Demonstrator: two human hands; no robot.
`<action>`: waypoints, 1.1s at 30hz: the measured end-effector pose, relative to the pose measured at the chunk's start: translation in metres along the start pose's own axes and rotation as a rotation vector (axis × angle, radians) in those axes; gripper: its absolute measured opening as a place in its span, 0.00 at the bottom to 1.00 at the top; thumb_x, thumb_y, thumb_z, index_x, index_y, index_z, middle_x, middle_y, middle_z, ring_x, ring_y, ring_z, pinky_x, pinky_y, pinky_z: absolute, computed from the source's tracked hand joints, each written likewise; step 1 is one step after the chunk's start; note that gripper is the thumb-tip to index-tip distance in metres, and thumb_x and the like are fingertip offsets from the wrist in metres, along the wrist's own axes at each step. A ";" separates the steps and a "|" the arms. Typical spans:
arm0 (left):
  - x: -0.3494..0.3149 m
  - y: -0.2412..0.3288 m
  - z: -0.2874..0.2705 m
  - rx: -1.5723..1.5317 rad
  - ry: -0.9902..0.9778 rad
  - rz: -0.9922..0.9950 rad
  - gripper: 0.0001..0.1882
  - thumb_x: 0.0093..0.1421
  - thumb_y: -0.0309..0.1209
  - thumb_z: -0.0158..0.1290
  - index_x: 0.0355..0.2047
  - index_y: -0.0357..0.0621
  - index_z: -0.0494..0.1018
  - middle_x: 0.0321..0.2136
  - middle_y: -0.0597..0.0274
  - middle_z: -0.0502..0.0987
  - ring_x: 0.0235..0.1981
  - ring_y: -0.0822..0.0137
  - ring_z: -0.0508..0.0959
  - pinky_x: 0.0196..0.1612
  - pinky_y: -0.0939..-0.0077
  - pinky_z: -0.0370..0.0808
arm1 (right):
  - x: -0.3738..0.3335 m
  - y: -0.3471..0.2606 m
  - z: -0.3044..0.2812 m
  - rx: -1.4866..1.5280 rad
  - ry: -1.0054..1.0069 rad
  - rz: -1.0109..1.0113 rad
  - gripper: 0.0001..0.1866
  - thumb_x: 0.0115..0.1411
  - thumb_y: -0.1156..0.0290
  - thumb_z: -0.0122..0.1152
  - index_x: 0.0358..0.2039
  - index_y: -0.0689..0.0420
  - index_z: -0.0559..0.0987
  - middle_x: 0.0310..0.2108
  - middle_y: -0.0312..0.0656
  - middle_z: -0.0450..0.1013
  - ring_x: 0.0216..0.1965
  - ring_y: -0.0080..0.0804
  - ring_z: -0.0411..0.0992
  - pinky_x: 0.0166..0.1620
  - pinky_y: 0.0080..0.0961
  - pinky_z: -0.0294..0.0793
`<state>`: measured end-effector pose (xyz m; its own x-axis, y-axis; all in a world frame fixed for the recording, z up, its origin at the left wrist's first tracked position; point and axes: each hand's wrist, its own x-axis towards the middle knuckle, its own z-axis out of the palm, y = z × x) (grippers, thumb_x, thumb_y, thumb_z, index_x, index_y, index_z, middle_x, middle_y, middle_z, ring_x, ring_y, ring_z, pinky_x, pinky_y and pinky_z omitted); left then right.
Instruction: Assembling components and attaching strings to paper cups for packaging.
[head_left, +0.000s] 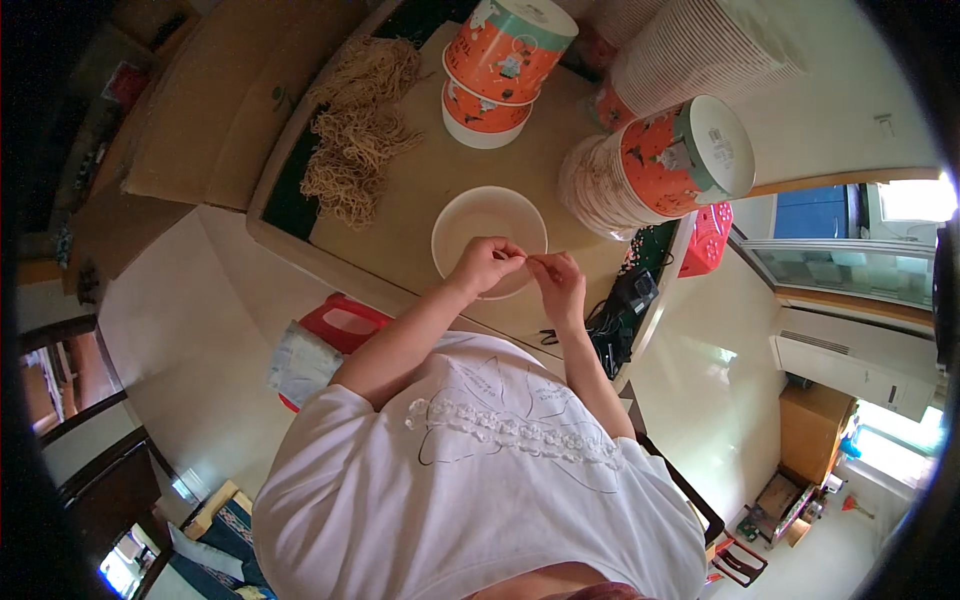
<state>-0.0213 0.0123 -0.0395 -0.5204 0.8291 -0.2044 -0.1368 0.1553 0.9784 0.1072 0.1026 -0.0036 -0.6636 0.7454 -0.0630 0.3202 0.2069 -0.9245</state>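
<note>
My left hand [484,262] and my right hand [558,284] meet fingertip to fingertip above the near rim of a round white paper tub [452,222]. Both are closed in a pinch. Whatever sits between the fingertips is too small to make out. The tub stands with its mouth up on a brown board [390,240], and my left hand hides part of its inside. Left of it, tangled bundles of thin tan string [350,140] lie along the board's edge.
Behind the tub stand stacked orange-and-green printed paper tubs [510,55]. More tubs are stacked at right [670,155], near a tall stack of pale tubs [700,60]. Black cables and a small black device [632,292] lie by the table's right edge. A cardboard box [215,110] stands left.
</note>
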 end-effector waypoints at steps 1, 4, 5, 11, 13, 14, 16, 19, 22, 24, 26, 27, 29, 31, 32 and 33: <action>-0.001 0.004 0.000 0.000 -0.001 -0.001 0.05 0.54 0.29 0.56 0.29 0.40 0.77 0.22 0.67 0.77 0.19 0.81 0.69 0.22 0.88 0.65 | 0.001 -0.002 -0.001 0.000 0.001 0.001 0.05 0.53 0.76 0.60 0.31 0.60 0.80 0.26 0.36 0.69 0.28 0.21 0.67 0.32 0.16 0.66; -0.002 0.020 -0.002 0.031 -0.020 0.019 0.05 0.54 0.28 0.55 0.29 0.40 0.77 0.24 0.66 0.79 0.20 0.80 0.71 0.23 0.87 0.68 | 0.004 -0.002 -0.002 -0.092 -0.006 -0.053 0.03 0.51 0.77 0.62 0.28 0.62 0.79 0.24 0.41 0.70 0.25 0.29 0.68 0.31 0.21 0.68; -0.002 0.027 -0.003 -0.094 -0.034 -0.144 0.05 0.54 0.28 0.55 0.29 0.39 0.78 0.24 0.66 0.79 0.21 0.80 0.72 0.24 0.86 0.69 | 0.004 0.001 -0.001 -0.051 0.014 -0.065 0.03 0.50 0.77 0.62 0.27 0.62 0.79 0.24 0.41 0.69 0.24 0.28 0.67 0.30 0.21 0.68; -0.006 0.034 -0.004 -0.041 -0.084 -0.220 0.06 0.55 0.26 0.53 0.32 0.39 0.78 0.25 0.65 0.79 0.23 0.77 0.75 0.26 0.83 0.72 | 0.003 -0.004 0.002 0.034 0.037 -0.044 0.02 0.50 0.79 0.61 0.27 0.61 0.78 0.25 0.39 0.68 0.24 0.24 0.67 0.28 0.19 0.67; -0.008 0.033 -0.003 -0.014 -0.085 -0.158 0.07 0.55 0.26 0.54 0.33 0.39 0.78 0.25 0.64 0.79 0.24 0.76 0.76 0.27 0.82 0.73 | 0.003 -0.006 0.002 0.058 0.043 -0.039 0.02 0.50 0.79 0.61 0.26 0.61 0.78 0.26 0.39 0.68 0.24 0.23 0.67 0.28 0.19 0.67; -0.009 0.034 -0.002 0.097 -0.051 -0.077 0.07 0.54 0.26 0.54 0.33 0.39 0.78 0.25 0.62 0.79 0.24 0.74 0.77 0.28 0.80 0.73 | 0.003 -0.006 0.002 0.028 0.044 -0.060 0.02 0.50 0.78 0.61 0.26 0.61 0.78 0.26 0.39 0.68 0.24 0.23 0.67 0.27 0.19 0.67; -0.010 0.034 0.000 0.208 -0.016 0.004 0.07 0.54 0.26 0.54 0.32 0.39 0.77 0.25 0.60 0.79 0.25 0.72 0.78 0.29 0.78 0.74 | 0.002 -0.006 0.002 -0.002 0.045 -0.081 0.01 0.50 0.78 0.61 0.26 0.61 0.78 0.26 0.39 0.68 0.24 0.24 0.67 0.27 0.20 0.67; -0.010 0.031 0.000 0.306 0.054 0.093 0.06 0.52 0.26 0.55 0.30 0.39 0.77 0.24 0.57 0.79 0.25 0.68 0.79 0.31 0.76 0.75 | 0.001 -0.016 0.002 -0.116 0.042 -0.143 0.03 0.51 0.77 0.61 0.28 0.60 0.78 0.28 0.40 0.69 0.21 0.26 0.68 0.25 0.22 0.67; -0.011 0.028 -0.002 0.308 0.092 0.086 0.05 0.52 0.26 0.55 0.29 0.39 0.76 0.24 0.57 0.79 0.25 0.68 0.79 0.30 0.76 0.75 | -0.001 -0.036 0.001 -0.207 -0.004 -0.086 0.06 0.50 0.77 0.60 0.31 0.59 0.76 0.28 0.42 0.71 0.21 0.32 0.69 0.25 0.25 0.69; -0.012 0.028 -0.002 0.264 0.107 0.089 0.04 0.51 0.26 0.55 0.28 0.39 0.76 0.24 0.57 0.78 0.25 0.68 0.79 0.30 0.76 0.75 | -0.001 -0.033 0.002 -0.198 -0.054 -0.127 0.08 0.50 0.78 0.59 0.32 0.58 0.75 0.27 0.44 0.73 0.22 0.36 0.71 0.26 0.28 0.70; -0.013 0.029 -0.004 0.284 0.105 0.091 0.04 0.51 0.25 0.55 0.28 0.39 0.76 0.23 0.57 0.78 0.25 0.67 0.79 0.29 0.76 0.75 | 0.001 -0.026 0.003 -0.228 -0.056 -0.134 0.07 0.50 0.78 0.59 0.32 0.59 0.75 0.26 0.44 0.73 0.24 0.37 0.72 0.27 0.28 0.71; -0.013 0.030 -0.004 0.304 0.103 0.093 0.03 0.51 0.25 0.55 0.27 0.40 0.76 0.23 0.58 0.78 0.24 0.67 0.78 0.29 0.76 0.75 | 0.001 -0.024 0.004 -0.258 -0.058 -0.141 0.06 0.50 0.78 0.59 0.31 0.59 0.75 0.26 0.44 0.73 0.25 0.38 0.73 0.29 0.29 0.72; -0.014 0.027 -0.005 0.310 0.129 0.131 0.03 0.51 0.25 0.55 0.27 0.40 0.75 0.23 0.57 0.78 0.24 0.66 0.78 0.29 0.75 0.75 | 0.001 -0.022 0.005 -0.269 -0.064 -0.160 0.05 0.50 0.78 0.58 0.30 0.59 0.75 0.26 0.45 0.73 0.26 0.39 0.73 0.29 0.29 0.72; -0.014 0.022 -0.006 0.316 0.155 0.169 0.03 0.51 0.25 0.55 0.26 0.40 0.75 0.23 0.57 0.78 0.24 0.64 0.79 0.29 0.74 0.75 | 0.002 -0.021 0.004 -0.281 -0.072 -0.178 0.05 0.50 0.77 0.58 0.29 0.60 0.74 0.26 0.45 0.73 0.26 0.39 0.73 0.30 0.29 0.72; -0.014 0.019 -0.006 0.345 0.161 0.175 0.03 0.51 0.26 0.55 0.26 0.39 0.75 0.23 0.56 0.78 0.24 0.62 0.79 0.29 0.73 0.75 | 0.002 -0.021 0.004 -0.277 -0.075 -0.190 0.04 0.50 0.77 0.58 0.29 0.59 0.75 0.27 0.45 0.73 0.27 0.40 0.73 0.31 0.30 0.72; -0.013 0.016 -0.007 0.373 0.167 0.180 0.03 0.50 0.26 0.55 0.26 0.39 0.74 0.23 0.55 0.78 0.24 0.61 0.79 0.28 0.72 0.75 | 0.002 -0.021 0.004 -0.273 -0.078 -0.202 0.04 0.51 0.77 0.58 0.29 0.59 0.75 0.27 0.44 0.73 0.27 0.40 0.73 0.31 0.30 0.72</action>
<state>-0.0222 -0.0001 -0.0215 -0.6414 0.7672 -0.0023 0.2659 0.2252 0.9373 0.0965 0.0974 0.0144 -0.7785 0.6235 0.0726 0.3392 0.5152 -0.7871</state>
